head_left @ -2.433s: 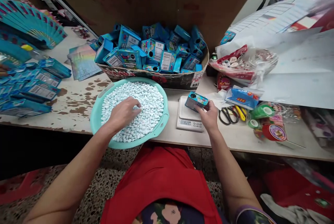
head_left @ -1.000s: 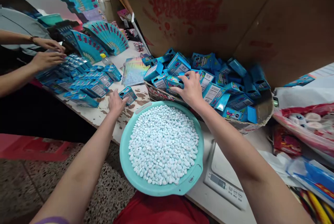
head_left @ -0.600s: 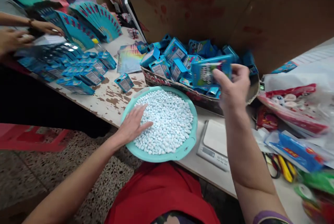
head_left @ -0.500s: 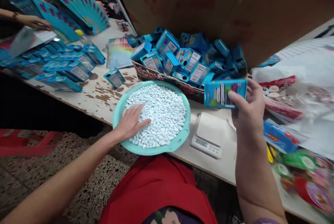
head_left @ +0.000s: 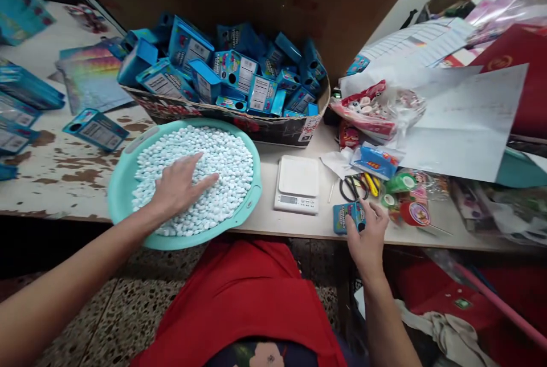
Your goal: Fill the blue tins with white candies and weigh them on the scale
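1. Lying well to the left of the basin (head_left: 114, 184), on your bench (head_left: 265, 219), are several blue cartons (head_left: 25, 88), partly cut off by the edge of your view.
2. Behind and left of the basin you have a few shiny, rainbow-tinted sheets (head_left: 92, 79), overlapping one another.
3. Just beside the basin's left rim sits one loose carton (head_left: 96, 129), a printed panel facing you and a round dark opening toward its left end.
4. Inside the basin, small pale candies (head_left: 226, 179) make a broad heap. Your left hand (head_left: 177, 187) is palm down over them, fingers extended and thumb spread wide, gripping nothing that shows; you cannot see what is under the palm.
5. Close behind the basin's far rim stands a cardboard box (head_left: 277, 129), piled with more blue cartons.
6. Just right of the basin is your scale (head_left: 298, 179), its display too small to read.
7. Farther right of the basin, past the scale and near the bench's front edge, is the held carton (head_left: 341, 219). Your right hand (head_left: 363, 220) is partly closed on its right end, thumb across the lettered face, other fingers curled.
8. Well right of the basin, behind that hand, are scissors (head_left: 354, 187), a blue packet (head_left: 378, 162) and a green tape roll (head_left: 400, 183).
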`<state>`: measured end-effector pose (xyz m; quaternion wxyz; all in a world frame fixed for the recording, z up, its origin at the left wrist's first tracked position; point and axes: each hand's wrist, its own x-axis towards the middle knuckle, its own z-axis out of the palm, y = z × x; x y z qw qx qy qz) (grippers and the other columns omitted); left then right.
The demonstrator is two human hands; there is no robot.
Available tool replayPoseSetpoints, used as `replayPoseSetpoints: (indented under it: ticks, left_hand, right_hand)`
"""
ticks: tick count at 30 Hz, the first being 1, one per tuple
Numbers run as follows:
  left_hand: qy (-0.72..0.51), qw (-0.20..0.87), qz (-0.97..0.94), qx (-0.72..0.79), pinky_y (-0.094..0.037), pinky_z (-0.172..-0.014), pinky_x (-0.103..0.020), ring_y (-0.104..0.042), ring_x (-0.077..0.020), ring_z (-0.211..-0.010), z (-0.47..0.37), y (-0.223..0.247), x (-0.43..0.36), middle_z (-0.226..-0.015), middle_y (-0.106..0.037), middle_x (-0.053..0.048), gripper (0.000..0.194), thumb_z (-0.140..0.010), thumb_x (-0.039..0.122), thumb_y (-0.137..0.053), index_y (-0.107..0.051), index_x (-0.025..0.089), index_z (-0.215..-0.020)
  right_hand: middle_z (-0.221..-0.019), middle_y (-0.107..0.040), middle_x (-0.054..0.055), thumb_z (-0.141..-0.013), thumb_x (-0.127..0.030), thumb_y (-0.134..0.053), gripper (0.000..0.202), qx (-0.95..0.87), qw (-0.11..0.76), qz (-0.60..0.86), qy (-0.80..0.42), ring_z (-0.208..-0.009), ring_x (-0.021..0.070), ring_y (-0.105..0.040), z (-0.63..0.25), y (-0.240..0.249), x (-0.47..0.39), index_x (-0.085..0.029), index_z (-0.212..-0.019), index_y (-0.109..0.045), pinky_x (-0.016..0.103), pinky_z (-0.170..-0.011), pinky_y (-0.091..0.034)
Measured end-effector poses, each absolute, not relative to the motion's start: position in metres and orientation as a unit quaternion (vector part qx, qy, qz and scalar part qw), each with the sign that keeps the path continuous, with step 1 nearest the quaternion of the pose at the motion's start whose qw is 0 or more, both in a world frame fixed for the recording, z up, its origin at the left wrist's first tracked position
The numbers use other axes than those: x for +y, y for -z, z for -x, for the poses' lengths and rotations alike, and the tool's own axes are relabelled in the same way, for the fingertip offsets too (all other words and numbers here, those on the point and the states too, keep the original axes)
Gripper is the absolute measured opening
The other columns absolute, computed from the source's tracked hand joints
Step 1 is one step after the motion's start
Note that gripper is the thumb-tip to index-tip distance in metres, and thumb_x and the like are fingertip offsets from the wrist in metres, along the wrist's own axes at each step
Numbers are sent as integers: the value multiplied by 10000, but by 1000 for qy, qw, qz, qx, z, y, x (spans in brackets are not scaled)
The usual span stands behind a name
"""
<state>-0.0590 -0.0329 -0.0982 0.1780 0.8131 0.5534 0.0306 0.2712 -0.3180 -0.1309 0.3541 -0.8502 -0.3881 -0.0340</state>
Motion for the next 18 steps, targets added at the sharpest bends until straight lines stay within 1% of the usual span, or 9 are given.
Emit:
replayPoseSetpoints:
  ticks: [2, 4, 7, 9, 12, 13, 15, 16, 18]
  left_hand:
    - [-41, 128, -842, 522, -258, -1127, -645, -272, -443, -1456, 55, 89, -49, -1593, -336, -173, 758, -891, 650, -462, -394, 237, -1523]
    - [-39, 114, -891, 438, -228, -1160, -608, -217, -406, -1492, 49, 84, -64, -1615, -314, -121, 671, -898, 590, -506, -433, 293, -1496]
    - [-28, 109, -934, 339, -202, -1179, -579, -247, -368, -1489, 39, 86, -75, -1610, -342, -67, 533, -922, 465, -523, -497, 332, -1437]
    - [-31, 87, -935, 341, -255, -1150, -579, -326, -373, -1440, 35, 90, -71, -1581, -387, -76, 480, -935, 393, -504, -528, 308, -1407]
    - [-32, 51, -917, 394, -377, -1055, -581, -431, -403, -1317, 33, 94, -53, -1492, -471, -130, 476, -920, 348, -520, -547, 241, -1383]
    - [-32, 43, -908, 415, -400, -1031, -581, -454, -406, -1276, 33, 93, -46, -1443, -504, -148, 489, -906, 348, -544, -548, 216, -1377]
    - [-27, 44, -893, 447, -433, -1001, -565, -490, -395, -1214, 33, 91, -34, -1349, -548, -168, 517, -881, 354, -585, -546, 178, -1365]
    - [-21, 51, -885, 462, -451, -986, -542, -511, -383, -1190, 32, 90, -28, -1309, -564, -170, 518, -870, 344, -597, -549, 167, -1354]
    - [-8, 68, -866, 495, -482, -946, -490, -555, -368, -1148, 31, 88, -20, -1267, -578, -166, 513, -836, 300, -617, -562, 169, -1329]
  right_hand:
    - [-1396, -380, 187, -860, -484, -620, 613, -398, 329, 856, -1, -1373, 379, -383, -271, 133, -317, -200, -1396, -524, 612, -1136, -328]
    - [-1453, -328, 181, -788, -548, -706, 776, -406, 298, 862, -58, -1406, 391, -352, -279, 129, -320, -222, -1449, -463, 602, -1152, -326]
    - [-1471, -349, 174, -655, -613, -804, 991, -432, 264, 850, -147, -1423, 400, -349, -295, 115, -325, -238, -1483, -408, 597, -1154, -349]
    - [-1500, -346, 175, -604, -609, -839, 1076, -443, 255, 831, -220, -1414, 400, -383, -306, 103, -329, -258, -1505, -366, 585, -1099, -437]
    - [-1611, -181, 166, -578, -537, -883, 1177, -424, 254, 792, -358, -1390, 403, -442, -318, 89, -331, -347, -1549, -244, 509, -882, -606]
    - [-1635, -123, 157, -575, -508, -893, 1200, -421, 253, 779, -389, -1398, 405, -437, -322, 86, -330, -373, -1554, -212, 487, -838, -624]
    - [-1658, -95, 139, -574, -467, -901, 1211, -444, 247, 760, -406, -1449, 405, -373, -330, 83, -327, -390, -1557, -198, 483, -860, -618]
    - [-1662, -119, 132, -580, -456, -898, 1185, -469, 241, 752, -396, -1477, 397, -329, -334, 83, -323, -382, -1552, -225, 495, -909, -597]
    - [-1649, -214, 129, -604, -454, -884, 1048, -534, 222, 728, -369, -1506, 378, -278, -341, 86, -314, -348, -1506, -361, 528, -1023, -522]
